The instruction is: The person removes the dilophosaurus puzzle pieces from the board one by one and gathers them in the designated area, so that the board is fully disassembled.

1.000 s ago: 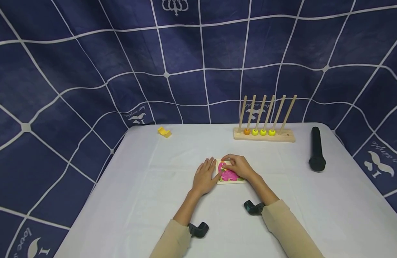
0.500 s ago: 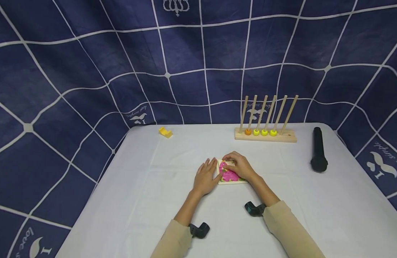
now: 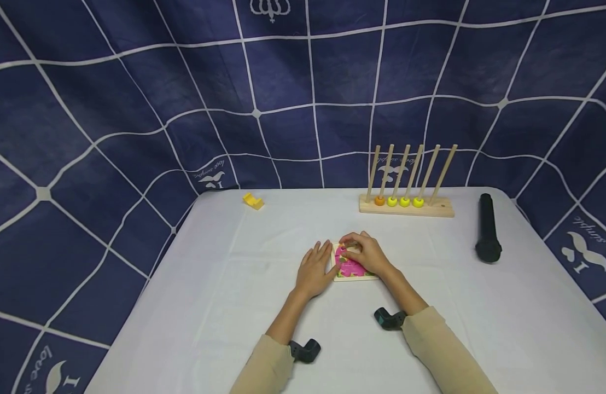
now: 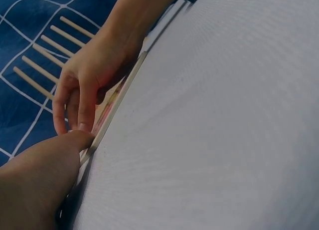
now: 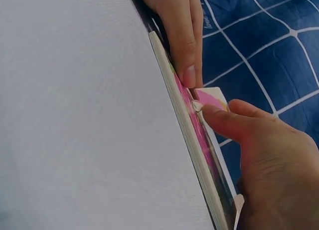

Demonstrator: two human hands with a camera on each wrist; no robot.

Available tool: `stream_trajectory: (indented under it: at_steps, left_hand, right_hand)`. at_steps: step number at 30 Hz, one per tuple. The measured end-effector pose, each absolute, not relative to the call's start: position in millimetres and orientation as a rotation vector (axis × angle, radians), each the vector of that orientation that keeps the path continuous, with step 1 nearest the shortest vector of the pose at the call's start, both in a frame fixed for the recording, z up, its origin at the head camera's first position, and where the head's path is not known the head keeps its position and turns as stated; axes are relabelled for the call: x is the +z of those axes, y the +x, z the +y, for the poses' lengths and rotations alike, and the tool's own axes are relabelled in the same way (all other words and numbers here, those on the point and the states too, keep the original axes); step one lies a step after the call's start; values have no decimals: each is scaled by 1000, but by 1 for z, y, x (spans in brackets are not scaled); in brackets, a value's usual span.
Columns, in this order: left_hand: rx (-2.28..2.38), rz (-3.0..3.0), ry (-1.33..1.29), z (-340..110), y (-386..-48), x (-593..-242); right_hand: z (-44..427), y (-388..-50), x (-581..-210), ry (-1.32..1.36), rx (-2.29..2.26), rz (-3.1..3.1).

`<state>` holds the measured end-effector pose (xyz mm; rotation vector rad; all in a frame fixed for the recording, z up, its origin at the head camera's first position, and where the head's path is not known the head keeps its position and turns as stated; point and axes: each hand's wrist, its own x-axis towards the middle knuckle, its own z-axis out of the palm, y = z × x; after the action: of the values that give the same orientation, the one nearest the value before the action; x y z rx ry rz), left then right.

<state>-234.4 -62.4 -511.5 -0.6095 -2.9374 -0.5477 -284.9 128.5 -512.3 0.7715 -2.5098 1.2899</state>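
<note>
A small wooden jigsaw puzzle board (image 3: 351, 269) with a pink picture and a pale rim lies flat on the table between the hands. My left hand (image 3: 313, 272) lies along its left side, fingers straight, with the thumb on the board. Over the upper right part of the board, my right hand (image 3: 368, 256) pinches a puzzle piece (image 5: 209, 96) between thumb and fingers. In the right wrist view this pink and white piece stands tilted above the board, close to the left thumb (image 5: 188, 75). The right hand covers much of the board's upper right in the head view.
A wooden peg rack (image 3: 406, 207) with upright rods, one orange bead and several yellow ones stands at the back. A black microphone (image 3: 487, 230) lies at the right. A yellow block (image 3: 253, 201) sits at the back left. Blue patterned cloth (image 3: 293, 131) hangs behind the white table.
The head view has drifted slightly, shifting everything a little to the right. Both hands stay at the puzzle board, and the right fingers have barely moved.
</note>
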Motion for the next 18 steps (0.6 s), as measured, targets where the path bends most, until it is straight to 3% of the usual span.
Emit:
stream_trajectory:
  at_steps: [18]
  left_hand:
    - [-548,-2914,-613,-63,-235,-513]
  right_hand:
    - [131,-281,-508,698,1441,-2460]
